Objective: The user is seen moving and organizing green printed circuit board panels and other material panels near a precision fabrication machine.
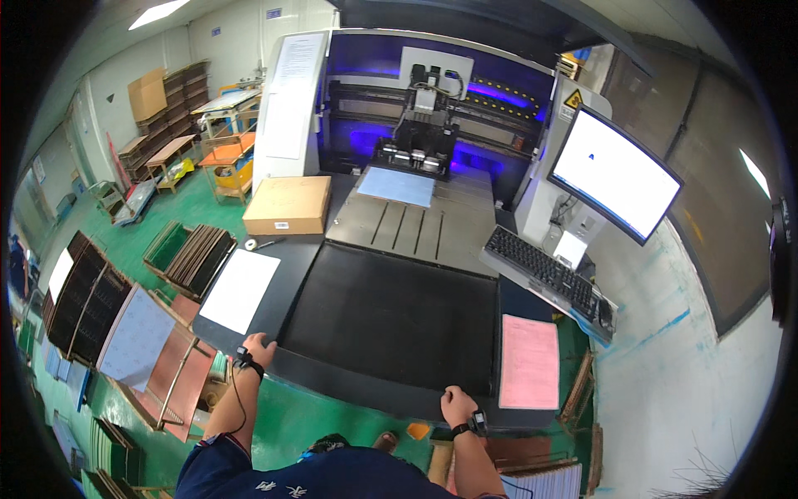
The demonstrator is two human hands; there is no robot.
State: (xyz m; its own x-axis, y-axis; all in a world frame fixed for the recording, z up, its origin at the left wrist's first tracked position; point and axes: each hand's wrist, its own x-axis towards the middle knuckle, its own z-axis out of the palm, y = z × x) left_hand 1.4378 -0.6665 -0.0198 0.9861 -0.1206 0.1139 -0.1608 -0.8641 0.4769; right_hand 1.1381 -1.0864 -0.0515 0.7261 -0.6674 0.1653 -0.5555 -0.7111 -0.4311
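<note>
At the front of a large machine, my left hand (pixel 260 350) rests on the dark table edge, its fingers loosely apart with nothing in them. Just beyond it lies a white sheet (pixel 240 290). My right hand (pixel 458 406) is closed against the front edge, and no object shows in it. To its right is a pink sheet (pixel 530 363). Between both hands spreads a black flat surface (pixel 391 312). Farther back, a light blue panel (pixel 396 186) lies on the metal machine bed (pixel 407 224), below the machine head (pixel 420 137).
A cardboard box (pixel 288 205) sits at the table's back left. On the right stand a keyboard (pixel 540 262), a mouse (pixel 605 313) and a lit monitor (pixel 616 175). Racks of panels (pixel 189 258) crowd the green floor to the left, with more racks (pixel 540 482) close behind my right arm.
</note>
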